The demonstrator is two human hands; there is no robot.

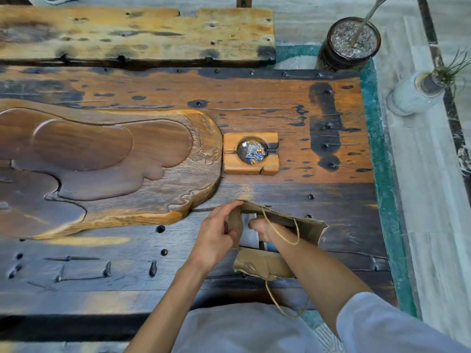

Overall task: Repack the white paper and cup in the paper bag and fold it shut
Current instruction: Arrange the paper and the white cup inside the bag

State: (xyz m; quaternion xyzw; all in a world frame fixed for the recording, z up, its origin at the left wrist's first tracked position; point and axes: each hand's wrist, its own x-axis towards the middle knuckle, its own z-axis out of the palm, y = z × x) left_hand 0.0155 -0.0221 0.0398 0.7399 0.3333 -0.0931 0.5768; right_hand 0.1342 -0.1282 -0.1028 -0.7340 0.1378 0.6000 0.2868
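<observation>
A torn brown paper bag (265, 263) with twine handles stands open on the dark wooden table (318, 205), near its front edge. My left hand (216, 235) pinches the bag's left rim and holds the mouth apart. My right hand (260, 228) reaches down into the mouth, its fingers curled against the white paper (248, 234) inside. A small blue-and-white patch (270, 247) shows deeper in the bag; I cannot tell if it is the cup.
A carved wooden tray (107, 164) covers the table's left half. A square wooden ashtray (251, 153) with butts sits just beyond the bag. On the floor to the right stand a dark plant pot (349, 44) and a pale vase (413, 95).
</observation>
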